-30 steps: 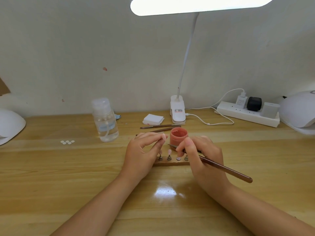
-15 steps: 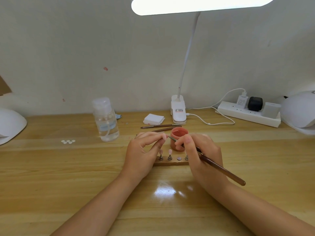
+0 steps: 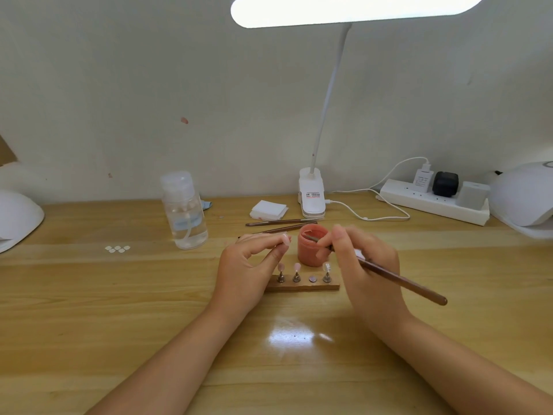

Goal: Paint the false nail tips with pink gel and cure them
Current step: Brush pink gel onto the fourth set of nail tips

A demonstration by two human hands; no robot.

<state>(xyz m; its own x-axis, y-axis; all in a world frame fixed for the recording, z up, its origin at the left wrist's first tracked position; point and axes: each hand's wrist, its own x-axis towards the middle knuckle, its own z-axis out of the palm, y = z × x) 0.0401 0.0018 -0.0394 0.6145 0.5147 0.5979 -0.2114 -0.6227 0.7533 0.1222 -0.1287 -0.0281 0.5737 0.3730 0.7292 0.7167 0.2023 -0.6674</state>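
I'm looking down at a pale wooden desk [image 3: 89, 310] set against a plain white wall, lit by a clip-on lamp [image 3: 311, 193]. My right hand [image 3: 368, 265] is curled round a brown brush [image 3: 398, 280], thumb and fingers pinching it near the front, with the bristle end dipped into the open pot of pink gel [image 3: 312, 247]. My left hand [image 3: 248, 265] is raised just left of the pot, pinching a false nail tip [image 3: 285, 238] between thumb and forefinger, the other fingers loosely curled. In front of the pot sits the wooden holder [image 3: 302, 286], with three nail tips [image 3: 296, 267] standing on pegs and one peg bare. Two spare brushes [image 3: 281, 224] lie behind the pot.
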